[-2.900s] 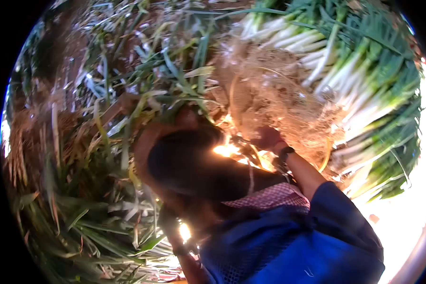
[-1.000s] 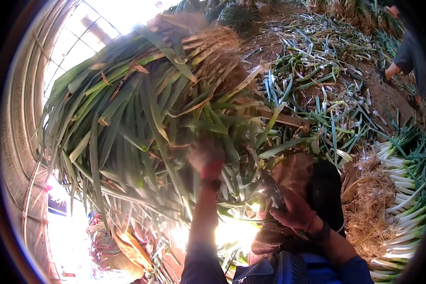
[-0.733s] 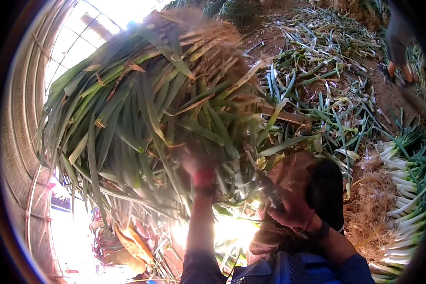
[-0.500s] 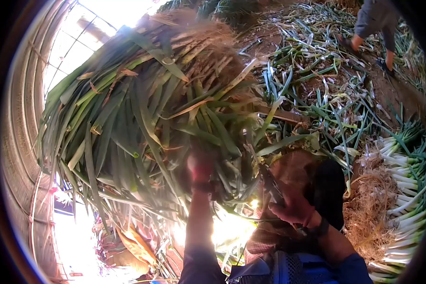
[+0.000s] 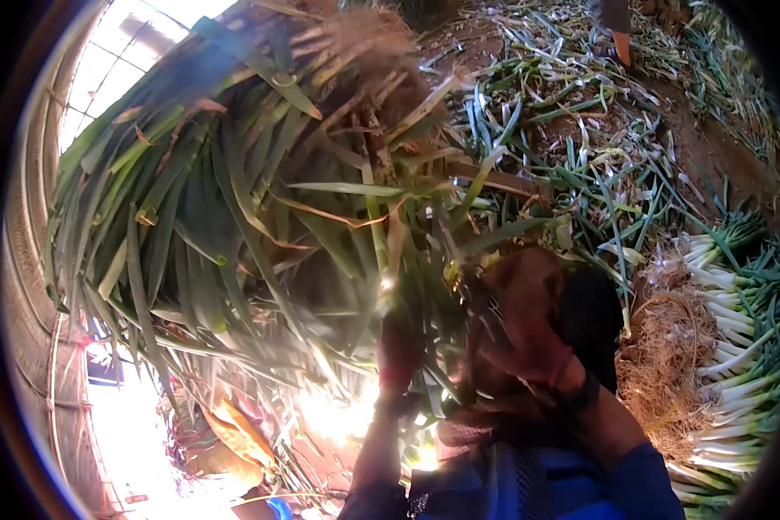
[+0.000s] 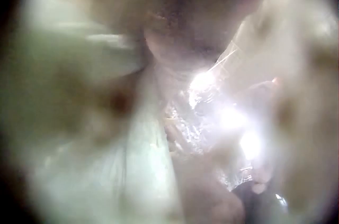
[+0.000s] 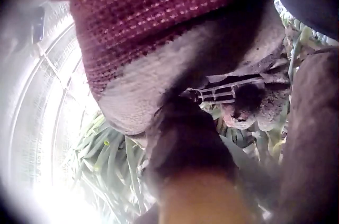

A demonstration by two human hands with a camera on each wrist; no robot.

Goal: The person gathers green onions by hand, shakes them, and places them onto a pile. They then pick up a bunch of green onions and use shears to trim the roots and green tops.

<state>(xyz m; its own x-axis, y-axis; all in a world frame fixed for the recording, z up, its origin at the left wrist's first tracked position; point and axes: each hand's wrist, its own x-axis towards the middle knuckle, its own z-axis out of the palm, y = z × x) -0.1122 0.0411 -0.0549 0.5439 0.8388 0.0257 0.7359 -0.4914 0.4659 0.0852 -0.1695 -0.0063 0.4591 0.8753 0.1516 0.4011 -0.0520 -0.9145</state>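
Observation:
My left hand, in a reddish glove, grips an unpeeled green onion that stands up in front of the heap. The left wrist view is blurred, with a pale green stalk running beside the hand. In the right hand is a dark, long-nosed tool, its tip pointing up toward the onion leaves. From the right wrist, the maroon knit cuff fills the top, and gloved fingers curl around the tool's slotted side. The palm hides most of the handle.
A large heap of leafy green onions stands at left. Peeled white onions lie in a row at right beside their tangled roots. Leaf scraps litter the ground behind, where another person's leg shows.
The left hand, earlier reaching into the heap, has come right and back with a green onion. The right hand stays near the knee with the tool. The person behind has walked left.

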